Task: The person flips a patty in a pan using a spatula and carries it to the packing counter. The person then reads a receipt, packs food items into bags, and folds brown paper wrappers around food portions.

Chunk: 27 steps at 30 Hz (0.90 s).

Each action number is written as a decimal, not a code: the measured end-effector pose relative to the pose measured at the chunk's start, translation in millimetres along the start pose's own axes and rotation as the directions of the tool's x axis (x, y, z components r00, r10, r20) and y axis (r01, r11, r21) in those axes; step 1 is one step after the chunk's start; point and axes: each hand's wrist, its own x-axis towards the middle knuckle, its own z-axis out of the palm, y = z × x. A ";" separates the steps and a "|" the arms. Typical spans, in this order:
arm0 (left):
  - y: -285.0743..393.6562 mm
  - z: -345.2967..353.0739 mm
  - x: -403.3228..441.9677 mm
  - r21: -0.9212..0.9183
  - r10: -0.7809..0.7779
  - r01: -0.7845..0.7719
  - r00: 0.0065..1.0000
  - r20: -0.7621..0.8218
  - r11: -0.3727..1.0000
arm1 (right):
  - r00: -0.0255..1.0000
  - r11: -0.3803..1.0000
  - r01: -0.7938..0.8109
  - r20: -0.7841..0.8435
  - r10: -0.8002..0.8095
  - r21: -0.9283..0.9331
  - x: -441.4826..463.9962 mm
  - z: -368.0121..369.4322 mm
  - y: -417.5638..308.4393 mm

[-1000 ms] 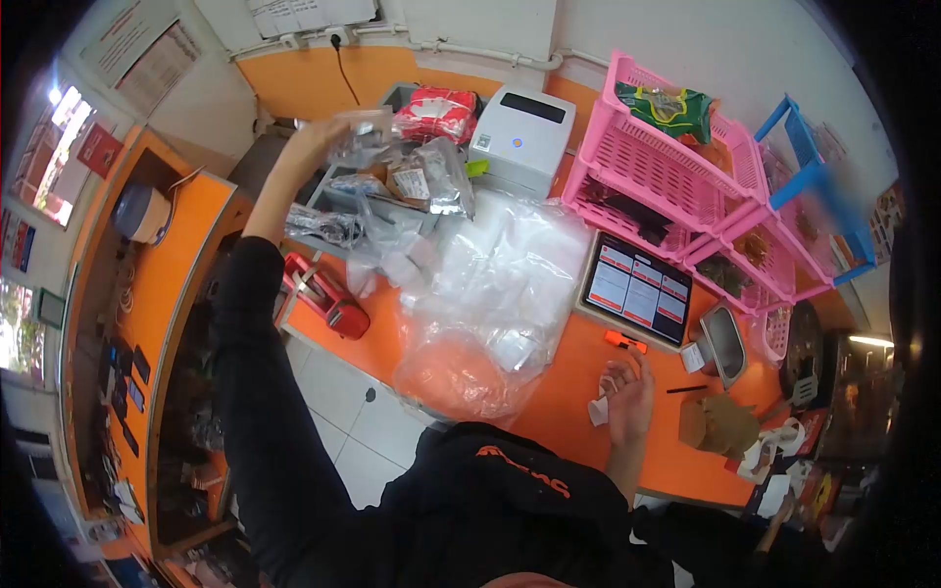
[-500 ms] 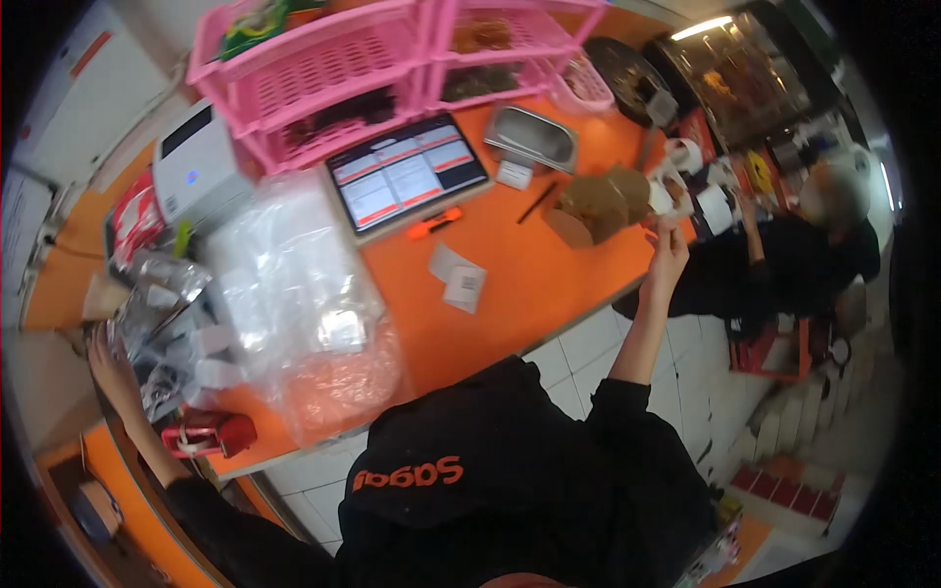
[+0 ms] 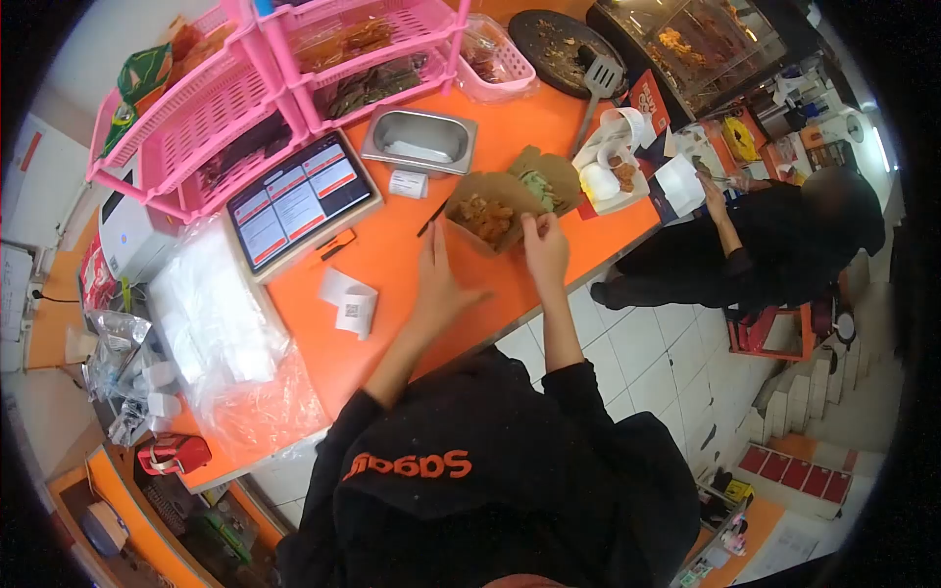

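Observation:
Two brown cardboard food boxes stand side by side on the orange counter. The left box holds browned food; the one beside it has pale green and brown food. My left hand is just in front of the left box, fingers spread, holding nothing. My right hand has its fingers closed at the near edge of the boxes, pinching the cardboard rim. A dark pen-like stick lies left of the boxes.
A tablet, a steel tray, a paper slip and plastic bags lie to the left. Pink racks stand behind. Rightward are a spatula, a white food container and another person.
The view has swung right. My left hand has left the packets at the far left and come to the boxes. My right hand has moved onto the box edge. The box flaps are folded open.

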 end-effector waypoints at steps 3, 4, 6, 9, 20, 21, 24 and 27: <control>-3.0 37.0 44.6 -0.131 0.030 -0.051 0.987 -0.157 0.990 | 0.987 0.983 0.019 0.156 -0.048 0.181 11.1 5.7 18.9; -2.3 44.1 50.0 -0.202 0.034 -0.072 0.982 -0.184 0.977 | 0.972 0.970 0.007 0.227 -0.064 0.243 10.7 5.3 24.3; 1.5 52.6 51.2 -0.537 -0.044 -0.059 0.983 -0.178 0.842 | 0.946 0.950 0.018 0.303 -0.117 0.311 6.9 -1.2 25.6; 9.4 45.4 35.7 -0.575 0.023 -0.156 0.972 -0.232 0.803 | 0.882 0.894 -0.091 0.452 -0.132 0.438 -16.6 -40.5 -6.3; -21.1 -10.2 -47.4 -0.067 -0.092 0.084 0.988 -0.127 0.994 | 0.716 0.849 0.071 0.567 -0.409 0.523 18.7 -23.5 37.7; -20.5 -10.2 -49.5 0.029 -0.041 0.044 0.994 -0.100 0.999 | 0.642 0.799 0.096 0.577 -0.505 0.593 19.2 -19.3 33.3; -13.9 -10.2 -46.9 0.261 0.071 -0.074 0.997 0.019 0.962 | 0.406 0.662 0.214 0.551 -0.729 0.718 13.6 -10.2 24.2; -5.1 -11.9 -35.9 0.297 0.072 -0.086 0.996 0.057 0.951 | 0.224 0.577 0.521 0.552 -0.803 0.629 8.6 -8.3 30.9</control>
